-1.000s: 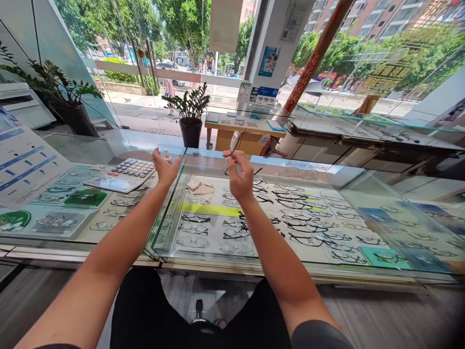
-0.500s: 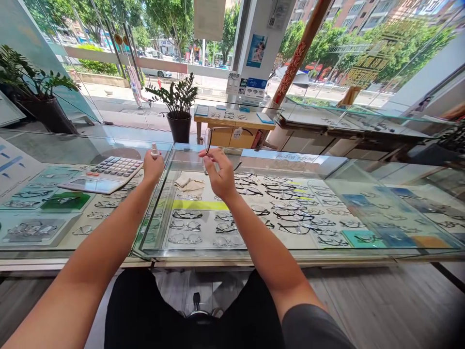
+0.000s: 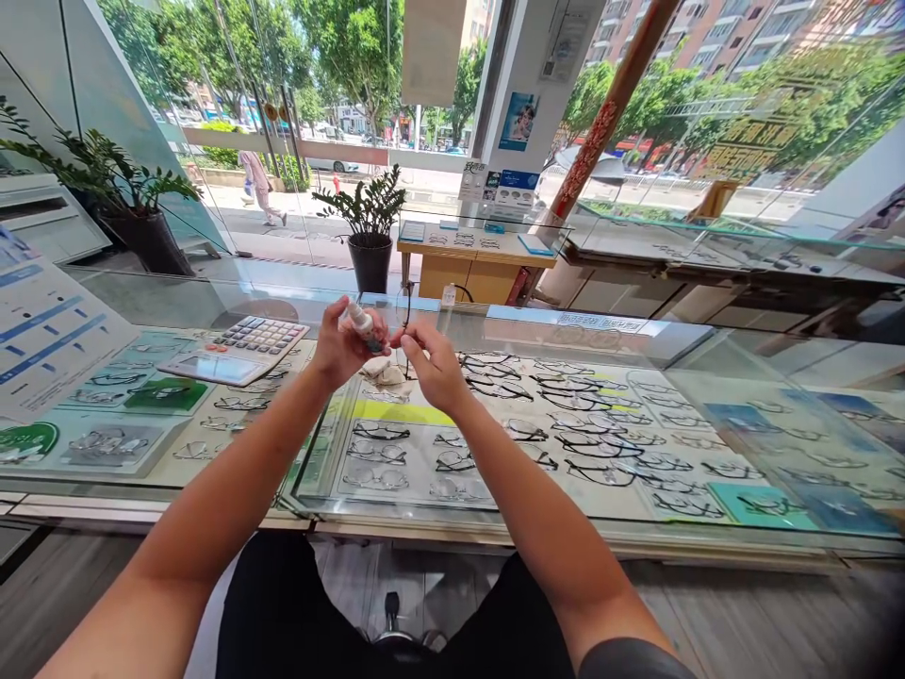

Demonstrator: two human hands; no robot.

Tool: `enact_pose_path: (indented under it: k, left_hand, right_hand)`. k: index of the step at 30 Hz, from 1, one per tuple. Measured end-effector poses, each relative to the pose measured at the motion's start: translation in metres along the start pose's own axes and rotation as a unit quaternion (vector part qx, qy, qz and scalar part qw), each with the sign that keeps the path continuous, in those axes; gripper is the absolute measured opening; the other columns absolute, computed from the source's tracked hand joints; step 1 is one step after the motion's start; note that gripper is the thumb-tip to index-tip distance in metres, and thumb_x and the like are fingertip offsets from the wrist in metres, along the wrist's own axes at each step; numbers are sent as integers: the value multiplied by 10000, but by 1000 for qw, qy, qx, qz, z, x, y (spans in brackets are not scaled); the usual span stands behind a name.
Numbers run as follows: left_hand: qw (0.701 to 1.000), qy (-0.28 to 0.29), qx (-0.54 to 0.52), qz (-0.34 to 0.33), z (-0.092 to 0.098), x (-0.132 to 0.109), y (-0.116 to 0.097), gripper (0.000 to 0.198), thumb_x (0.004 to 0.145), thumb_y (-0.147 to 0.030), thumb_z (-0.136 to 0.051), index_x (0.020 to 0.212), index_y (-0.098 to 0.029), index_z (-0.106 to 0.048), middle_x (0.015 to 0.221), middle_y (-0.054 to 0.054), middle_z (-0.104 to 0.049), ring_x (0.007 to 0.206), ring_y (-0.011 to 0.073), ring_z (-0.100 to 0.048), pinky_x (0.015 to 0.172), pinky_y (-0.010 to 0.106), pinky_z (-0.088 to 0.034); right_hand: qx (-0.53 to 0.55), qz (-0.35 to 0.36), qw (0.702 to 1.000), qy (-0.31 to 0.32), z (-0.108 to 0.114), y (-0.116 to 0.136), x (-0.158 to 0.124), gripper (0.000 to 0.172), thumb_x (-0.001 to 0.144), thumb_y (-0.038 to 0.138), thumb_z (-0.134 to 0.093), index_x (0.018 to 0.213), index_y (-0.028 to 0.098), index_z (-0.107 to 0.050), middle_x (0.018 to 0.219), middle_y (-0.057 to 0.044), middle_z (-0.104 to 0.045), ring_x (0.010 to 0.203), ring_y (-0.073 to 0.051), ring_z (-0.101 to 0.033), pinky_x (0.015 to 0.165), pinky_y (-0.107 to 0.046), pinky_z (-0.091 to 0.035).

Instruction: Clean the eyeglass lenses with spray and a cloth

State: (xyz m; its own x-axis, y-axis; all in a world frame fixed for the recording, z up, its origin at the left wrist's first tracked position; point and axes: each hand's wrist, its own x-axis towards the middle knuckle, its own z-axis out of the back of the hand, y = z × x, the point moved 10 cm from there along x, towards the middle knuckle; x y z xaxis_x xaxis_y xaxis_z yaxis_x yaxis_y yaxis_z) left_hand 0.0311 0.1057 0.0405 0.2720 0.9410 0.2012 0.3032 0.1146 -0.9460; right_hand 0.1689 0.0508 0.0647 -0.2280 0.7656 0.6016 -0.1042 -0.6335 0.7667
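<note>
My left hand (image 3: 334, 349) is closed around a small white spray bottle (image 3: 363, 322), tilted with its nozzle end up. Just right of it, my right hand (image 3: 438, 372) pinches a pair of eyeglasses (image 3: 408, 306) by its rim, held upright and seen nearly edge-on. One dark temple reaches off to the right; part of the frame is hidden by the fingers. Both hands are above the glass display counter (image 3: 509, 517) and close together, the left fingertips by the eyeglasses. Below them, a crumpled beige cloth (image 3: 383, 373) is partly covered by the hands.
Rows of eyeglass frames (image 3: 594, 443) fill the glass case. A calculator (image 3: 244, 349) lies on the left counter, beside a printed white-and-blue sheet (image 3: 53, 325). Past the counter stand a potted plant (image 3: 369, 255) and a wooden display table (image 3: 481, 273).
My left hand has moved right with the spray bottle, up beside the eyeglasses. My right hand has lowered slightly with the eyeglasses. The view has shifted a little to the left.
</note>
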Motion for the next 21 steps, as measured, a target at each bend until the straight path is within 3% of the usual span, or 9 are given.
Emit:
enact_pose_path:
  k: [4, 12, 21]
  left_hand:
    - [986, -58, 121, -102, 14, 4, -3, 592, 828, -784, -694, 700, -208, -655, 708, 27, -574, 660, 170, -531, 647, 322, -453]
    - [983, -55, 155, -85, 15, 6, 8, 580, 895, -762, -600, 717, -211, -618, 637, 17, -551, 601, 166, -510, 605, 315, -439]
    - [984, -53, 155, -70, 16, 7, 9, 571, 870, -762, -597, 711, -213, -604, 640, 21, -541, 608, 171, -504, 603, 316, -425]
  right_hand:
    - [50, -48, 997, 33, -12, -14, -3, 273, 1091, 458, -538, 969, 237, -640, 1062, -63, -761, 1019, -213, -687, 977, -372, -525]
    - [91, -63, 993, 47, -18, -20, -4, 352, 1082, 565, -588, 961, 244, -665, 1047, -49, -747, 1009, -225, -669, 984, -389, -503]
    - [123, -80, 987, 61, -21, -25, -4, 337, 1076, 540, -607, 1011, 229, -720, 1050, -52, -755, 1047, -228, -700, 979, -386, -506]
